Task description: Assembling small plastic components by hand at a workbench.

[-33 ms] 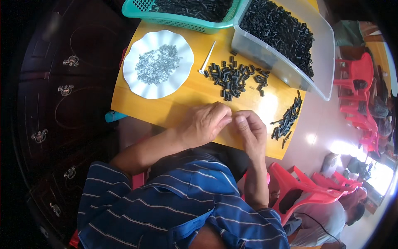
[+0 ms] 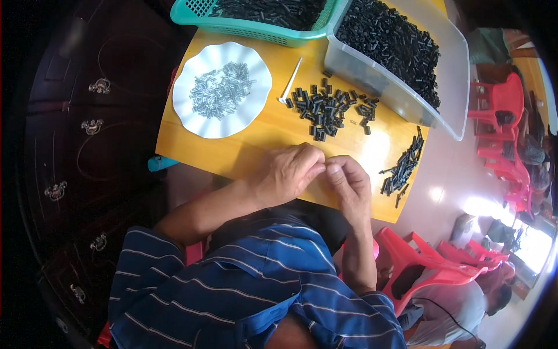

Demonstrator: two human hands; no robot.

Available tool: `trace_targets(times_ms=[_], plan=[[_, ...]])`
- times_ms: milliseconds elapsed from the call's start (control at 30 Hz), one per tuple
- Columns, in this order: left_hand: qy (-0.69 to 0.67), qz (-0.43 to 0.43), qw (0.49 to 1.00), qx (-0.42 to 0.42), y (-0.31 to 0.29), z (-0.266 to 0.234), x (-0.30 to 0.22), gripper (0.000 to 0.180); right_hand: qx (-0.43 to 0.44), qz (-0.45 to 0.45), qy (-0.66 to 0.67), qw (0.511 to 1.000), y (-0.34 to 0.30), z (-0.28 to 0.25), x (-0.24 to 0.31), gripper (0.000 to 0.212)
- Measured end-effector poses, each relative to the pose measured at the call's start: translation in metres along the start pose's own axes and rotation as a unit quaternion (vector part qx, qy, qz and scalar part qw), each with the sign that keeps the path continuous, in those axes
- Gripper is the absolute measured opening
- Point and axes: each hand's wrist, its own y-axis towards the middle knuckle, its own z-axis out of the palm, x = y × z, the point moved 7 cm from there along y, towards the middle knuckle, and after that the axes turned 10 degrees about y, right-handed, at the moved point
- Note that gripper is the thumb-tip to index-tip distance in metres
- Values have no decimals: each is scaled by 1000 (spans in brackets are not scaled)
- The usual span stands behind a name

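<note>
My left hand [image 2: 295, 170] and my right hand [image 2: 350, 181] meet fingertip to fingertip above the table's near edge. Both are closed in a pinch, and whatever they hold is hidden or too small to name. Just beyond them lies a loose pile of short black tube-like pieces [image 2: 326, 111]. Longer, thin black pieces [image 2: 401, 168] form a heap to the right of my right hand. To the far left, a white wavy-rimmed plate [image 2: 185, 110] bears many small clear tube-like pieces [image 2: 221, 90]. A slim white stick [image 2: 292, 78] lies between plate and pile.
At the back stand a green perforated basket [image 2: 256, 36] and a translucent plastic bin [image 2: 395, 96], both full of black pieces. All this rests on a yellow wooden table [image 2: 203, 157]. Dark drawers [image 2: 75, 139] line the left; red chairs [image 2: 407, 262] and a seated person [image 2: 450, 302] are at right.
My right hand has shifted very slightly left, toward my left fingertips. Nothing else has visibly moved.
</note>
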Motion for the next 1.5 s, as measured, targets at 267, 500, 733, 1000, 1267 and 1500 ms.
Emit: trace_targets(times_ms=[267,500,733,1000,1267,1500], plan=[[-8,40,999,7,0,1,-6,18,47,61,126,989,2,-3,-19,20],[-12,-4,1000,22,-1,1,-2,10,8,45,104,994,1,-3,-17,13],[-72,-54,994,65,0,5,7,7,-9,-53,-6,999,2,1,-3,8],[-161,-94,978,93,-1,9,10,13,13,-34,24,999,3,2,-2,10],[-230,-162,949,140,-6,16,22,17,9,-77,-63,995,5,4,7,9],[-156,-145,971,111,-3,12,20,15,-89,-222,-405,883,29,-19,46,6]])
